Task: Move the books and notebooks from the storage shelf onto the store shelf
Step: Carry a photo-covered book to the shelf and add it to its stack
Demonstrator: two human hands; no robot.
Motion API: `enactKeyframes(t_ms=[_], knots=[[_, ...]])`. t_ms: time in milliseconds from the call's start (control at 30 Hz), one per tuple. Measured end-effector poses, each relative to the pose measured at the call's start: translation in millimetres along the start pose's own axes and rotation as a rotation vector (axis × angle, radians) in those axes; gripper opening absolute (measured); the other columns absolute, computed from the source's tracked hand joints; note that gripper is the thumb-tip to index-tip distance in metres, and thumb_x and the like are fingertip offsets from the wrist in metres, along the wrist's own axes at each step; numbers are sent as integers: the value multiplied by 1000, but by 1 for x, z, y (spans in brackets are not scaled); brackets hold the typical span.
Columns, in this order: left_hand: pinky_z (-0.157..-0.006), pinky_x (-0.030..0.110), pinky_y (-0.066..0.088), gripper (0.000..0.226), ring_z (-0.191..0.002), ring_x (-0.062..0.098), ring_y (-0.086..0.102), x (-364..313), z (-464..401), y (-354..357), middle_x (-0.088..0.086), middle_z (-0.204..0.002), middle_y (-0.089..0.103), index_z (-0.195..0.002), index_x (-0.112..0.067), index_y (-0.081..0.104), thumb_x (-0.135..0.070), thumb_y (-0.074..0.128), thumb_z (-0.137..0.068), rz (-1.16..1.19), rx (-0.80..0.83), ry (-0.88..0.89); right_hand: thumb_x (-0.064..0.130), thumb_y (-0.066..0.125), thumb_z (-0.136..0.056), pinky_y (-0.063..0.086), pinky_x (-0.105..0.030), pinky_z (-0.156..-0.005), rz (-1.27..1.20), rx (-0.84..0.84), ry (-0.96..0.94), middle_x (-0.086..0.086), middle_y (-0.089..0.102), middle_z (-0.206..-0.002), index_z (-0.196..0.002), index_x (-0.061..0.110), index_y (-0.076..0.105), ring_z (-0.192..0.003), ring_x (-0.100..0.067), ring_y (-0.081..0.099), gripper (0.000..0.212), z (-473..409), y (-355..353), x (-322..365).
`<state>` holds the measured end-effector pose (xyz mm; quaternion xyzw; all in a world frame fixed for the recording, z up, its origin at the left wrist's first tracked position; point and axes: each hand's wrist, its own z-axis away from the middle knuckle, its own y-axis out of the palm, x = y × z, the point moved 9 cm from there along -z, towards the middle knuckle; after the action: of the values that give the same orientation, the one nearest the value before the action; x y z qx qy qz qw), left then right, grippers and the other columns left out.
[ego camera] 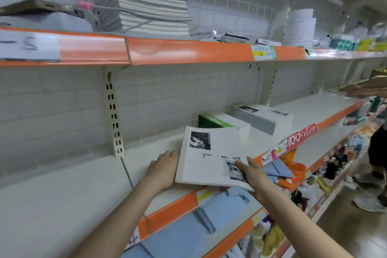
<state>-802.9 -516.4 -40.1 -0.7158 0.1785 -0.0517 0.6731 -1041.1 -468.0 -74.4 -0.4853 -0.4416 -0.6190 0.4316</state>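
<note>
I see my right hand (pixel 254 176) gripping the white book (pixel 211 157) by its near corner, over the shelf (pixel 83 190) edge; left hand (pixel 164 168) flat, fingers relaxed against the spine side.

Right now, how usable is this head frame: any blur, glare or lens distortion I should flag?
Head view: wide-angle bending curves the upper shelf edge; motion blur smears the left label and far-right goods. Glare washes out the top right. The book is sharp enough to read most of its title, held between the left hand and right hand.
</note>
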Motion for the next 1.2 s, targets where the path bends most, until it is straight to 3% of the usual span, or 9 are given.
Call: enactKeyframes(t_ms=[100, 233, 433, 567, 633, 733, 833, 1000, 1200], knots=[[-94, 43, 42, 42, -121, 29, 43, -13, -33, -3, 7, -125, 45, -127, -16, 40, -18, 50, -87, 4, -6, 7, 8, 48, -98, 48, -23, -41, 10, 20, -10, -13, 68, -84, -109, 4, 54, -52, -15, 66, 13, -40, -12, 11], [-94, 42, 43, 43, -122, 28, 44, -18, -80, -11, 5, -126, 46, -125, -17, 41, -12, 53, -84, 14, -55, -14, 9, 47, -99, 50, -25, -45, -2, 59, -13, -14, 69, -84, -107, 2, 56, -56, -17, 67, 14, -86, -19, 28], [-94, 42, 42, 35, -121, 30, 45, -27, -131, -20, 8, -127, 48, -120, -12, 43, -5, 42, -86, -21, -81, -45, 17, 54, -96, 55, -35, -64, -15, 71, 14, -21, 65, -115, -135, -1, 41, -83, -30, 69, 45, -143, -30, 49], [-92, 40, 42, 33, -119, 31, 46, -31, -150, -20, 9, -126, 47, -119, -10, 41, -7, 45, -87, -55, -60, -67, 13, 53, -96, 53, -27, -51, -50, 65, 15, -22, 62, -120, -141, -2, 34, -69, -20, 70, 50, -164, -37, 60], [-92, 39, 42, 34, -120, 30, 46, -33, -159, -19, 9, -128, 47, -122, -11, 41, -11, 47, -88, -38, -55, -78, 10, 50, -97, 51, -24, -46, -63, 84, 25, -22, 63, -115, -138, -2, 36, -62, -16, 70, 45, -173, -41, 63], [-94, 37, 42, 37, -123, 29, 44, -41, -171, -21, 9, -131, 46, -126, -10, 41, -20, 48, -91, -4, -66, -95, 8, 47, -98, 50, -23, -43, -50, 143, 34, -16, 68, -91, -116, -1, 53, -55, -15, 68, 21, -184, -46, 67], [-96, 39, 41, 42, -126, 29, 42, -53, -183, -23, 9, -133, 44, -131, -11, 40, -25, 49, -91, 8, -90, -114, 8, 46, -99, 49, -21, -41, -58, 171, 39, -12, 68, -83, -100, 6, 57, -52, -14, 67, 12, -201, -58, 70], [-92, 36, 40, 40, -121, 29, 43, -88, -207, -24, 10, -128, 46, -128, -10, 41, -15, 48, -89, -5, -137, -115, 12, 49, -98, 52, -24, -44, -49, 216, 75, -12, 69, -88, -106, 9, 58, -56, -16, 68, 12, -238, -82, 77], [-90, 35, 40, 43, -120, 28, 46, -128, -243, -13, 8, -126, 48, -129, -14, 42, -18, 52, -87, -38, -182, -198, 13, 47, -99, 49, -22, -42, 28, 330, 27, -11, 69, -87, -107, 10, 60, -55, -15, 67, 16, -286, -119, 101]])
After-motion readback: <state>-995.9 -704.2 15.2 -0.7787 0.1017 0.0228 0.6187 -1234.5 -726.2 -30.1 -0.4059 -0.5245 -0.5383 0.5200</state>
